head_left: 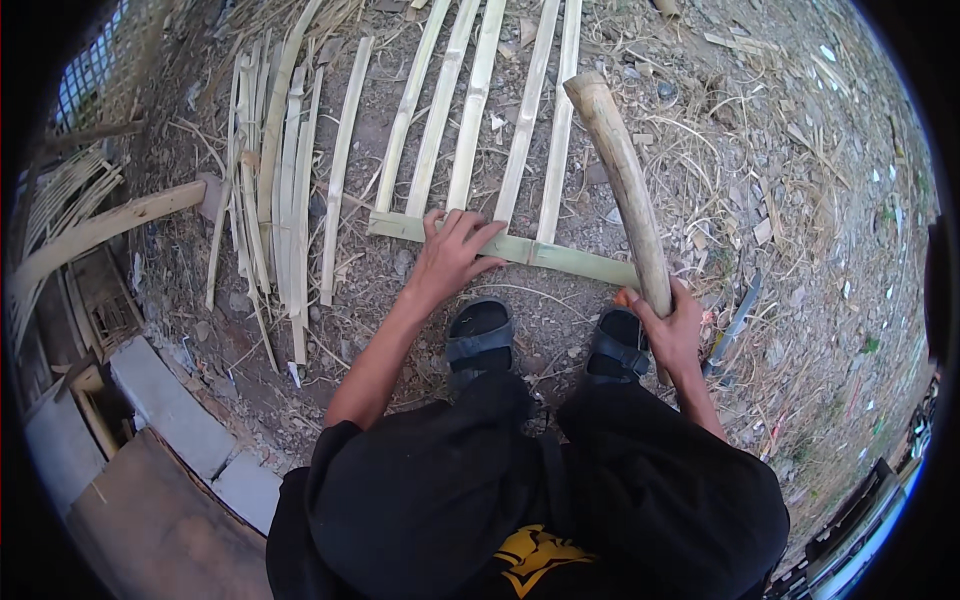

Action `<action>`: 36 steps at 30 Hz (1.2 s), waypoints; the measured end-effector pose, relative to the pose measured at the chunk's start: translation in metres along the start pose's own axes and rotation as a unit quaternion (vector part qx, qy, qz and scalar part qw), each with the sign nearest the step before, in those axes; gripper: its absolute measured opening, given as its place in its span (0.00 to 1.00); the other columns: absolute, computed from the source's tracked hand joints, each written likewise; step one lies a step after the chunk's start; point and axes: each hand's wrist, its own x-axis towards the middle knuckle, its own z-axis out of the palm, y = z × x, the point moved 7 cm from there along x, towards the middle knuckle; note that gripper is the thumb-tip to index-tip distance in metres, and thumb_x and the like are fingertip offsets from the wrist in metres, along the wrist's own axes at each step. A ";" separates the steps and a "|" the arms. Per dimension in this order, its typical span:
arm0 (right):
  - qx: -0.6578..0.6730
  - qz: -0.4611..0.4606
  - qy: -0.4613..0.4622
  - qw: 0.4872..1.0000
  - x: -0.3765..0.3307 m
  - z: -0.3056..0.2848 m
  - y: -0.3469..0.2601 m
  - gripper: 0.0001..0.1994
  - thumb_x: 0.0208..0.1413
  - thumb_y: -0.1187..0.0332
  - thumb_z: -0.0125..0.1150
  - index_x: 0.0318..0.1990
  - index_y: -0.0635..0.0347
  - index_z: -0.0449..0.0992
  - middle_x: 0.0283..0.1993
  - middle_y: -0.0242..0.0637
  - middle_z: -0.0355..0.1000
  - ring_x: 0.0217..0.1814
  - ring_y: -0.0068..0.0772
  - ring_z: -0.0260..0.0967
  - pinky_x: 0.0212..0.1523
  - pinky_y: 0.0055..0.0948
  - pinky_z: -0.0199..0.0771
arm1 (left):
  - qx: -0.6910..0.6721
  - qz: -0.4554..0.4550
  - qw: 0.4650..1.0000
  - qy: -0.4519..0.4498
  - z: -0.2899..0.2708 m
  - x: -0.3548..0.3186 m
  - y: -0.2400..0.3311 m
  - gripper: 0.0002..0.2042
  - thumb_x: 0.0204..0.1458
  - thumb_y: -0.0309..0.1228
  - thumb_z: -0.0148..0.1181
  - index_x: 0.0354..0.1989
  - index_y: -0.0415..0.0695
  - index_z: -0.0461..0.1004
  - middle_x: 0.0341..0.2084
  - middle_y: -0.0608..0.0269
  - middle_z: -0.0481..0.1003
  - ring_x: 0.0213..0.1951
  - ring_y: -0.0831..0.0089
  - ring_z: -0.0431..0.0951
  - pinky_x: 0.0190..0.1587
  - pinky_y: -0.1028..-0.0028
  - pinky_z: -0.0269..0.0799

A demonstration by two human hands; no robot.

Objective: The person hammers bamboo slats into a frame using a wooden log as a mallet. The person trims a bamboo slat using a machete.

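Observation:
A green bamboo strip [590, 264] lies crosswise on the ground in front of my feet. Several long pale bamboo slats [470, 120] run away from it, side by side with gaps between them. My left hand [452, 250] holds the strip near its left part, its fingers bent over the far edge where the slats meet it. At the strip's right end, my right hand [677, 330] is wrapped round the lower part of a thick, curved wooden stick [625, 165]. The stick's blunt top points away from me, and it covers the strip's right tip.
Loose bamboo slats [295, 190] lie in a pile at the left, beside one separate slat [347, 170]. A knife [737, 318] rests on the littered ground right of my right hand. Concrete blocks [170, 400] and a wooden beam [110, 235] stand at the left.

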 end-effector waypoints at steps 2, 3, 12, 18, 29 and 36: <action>0.011 -0.007 -0.009 1.000 0.000 0.003 -0.001 0.20 0.50 0.58 0.70 0.40 0.69 0.77 0.24 0.43 0.74 0.23 0.29 0.70 0.28 0.32 0.69 | -0.012 0.005 1.000 0.015 -0.002 0.012 0.008 0.28 0.45 0.46 0.68 0.56 0.54 0.74 0.43 0.66 0.71 0.49 0.68 0.70 0.59 0.57 0.50; 0.019 -0.039 0.001 0.999 0.000 0.002 -0.003 0.20 0.50 0.58 0.70 0.41 0.69 0.77 0.23 0.44 0.74 0.23 0.30 0.70 0.28 0.33 0.70 | -0.007 0.015 1.000 0.022 -0.001 0.020 0.012 0.27 0.45 0.46 0.68 0.56 0.54 0.74 0.42 0.66 0.71 0.48 0.68 0.70 0.59 0.57 0.50; -0.116 0.005 -0.104 0.988 -0.001 -0.021 0.014 0.21 0.50 0.56 0.69 0.39 0.67 0.73 0.24 0.53 0.74 0.27 0.48 0.77 0.33 0.39 0.75 | -0.020 -0.037 0.991 0.124 -0.001 0.047 -0.022 0.20 0.59 0.37 0.56 0.59 0.48 0.72 0.57 0.58 0.69 0.61 0.59 0.65 0.63 0.56 0.50; -0.162 -0.071 -0.138 0.975 0.000 -0.032 0.035 0.18 0.44 0.64 0.67 0.39 0.66 0.73 0.26 0.55 0.74 0.30 0.57 0.76 0.36 0.43 0.76 | 0.050 -0.081 0.993 0.072 0.017 0.072 -0.038 0.29 0.60 0.51 0.50 0.70 0.60 0.59 0.73 0.59 0.49 0.73 0.51 0.43 0.71 0.45 0.30; -0.190 -0.053 -0.241 0.950 0.022 -0.036 0.045 0.23 0.39 0.63 0.68 0.44 0.65 0.75 0.30 0.57 0.75 0.34 0.59 0.76 0.41 0.45 0.77 | 0.103 -0.056 0.993 0.029 0.022 0.073 -0.036 0.29 0.57 0.58 0.50 0.68 0.74 0.60 0.73 0.60 0.47 0.74 0.55 0.42 0.70 0.38 0.27; -0.251 -0.047 -0.259 0.931 0.025 -0.031 0.058 0.22 0.37 0.65 0.67 0.43 0.64 0.76 0.30 0.55 0.76 0.33 0.58 0.76 0.41 0.45 0.76 | 0.099 -0.051 0.993 0.035 0.024 0.073 -0.034 0.28 0.58 0.57 0.49 0.68 0.74 0.60 0.73 0.61 0.47 0.74 0.55 0.41 0.70 0.38 0.26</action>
